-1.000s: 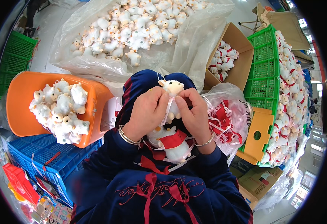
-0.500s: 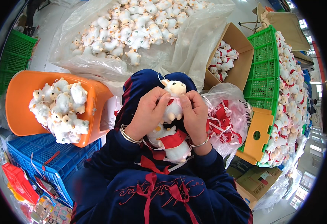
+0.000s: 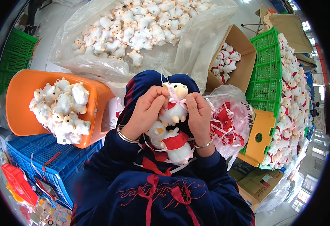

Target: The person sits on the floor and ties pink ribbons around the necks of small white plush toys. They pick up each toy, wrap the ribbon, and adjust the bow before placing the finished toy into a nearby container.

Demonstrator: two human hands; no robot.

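Note:
Over my lap sits a small white plush animal (image 3: 173,115) with a cream face, a hanging string loop and a bit of red cloth. A pale pink ribbon (image 3: 178,101) lies knotted at its neck, one strip lying up along the face. My left hand (image 3: 148,107) is closed at the ribbon's left side, its fingertips partly hidden behind the thumb. On the other side my right hand (image 3: 198,113) pinches the ribbon's right end between thumb and forefinger. Below, more white plush animals (image 3: 180,153) rest on my lap, one wearing a red cloth (image 3: 174,140).
Left stands an orange bin (image 3: 18,109) of plush animals above a blue crate (image 3: 70,154). Ahead, a clear plastic sheet (image 3: 97,69) bears a large pile. To the right are a bag of red cloths (image 3: 225,116), a cardboard box (image 3: 244,56) and a green crate (image 3: 263,75).
The pink ribbon now shows a knot and a strip lying up over the face. My left hand has shifted slightly to the left and its fingers have curled; my right hand moved little.

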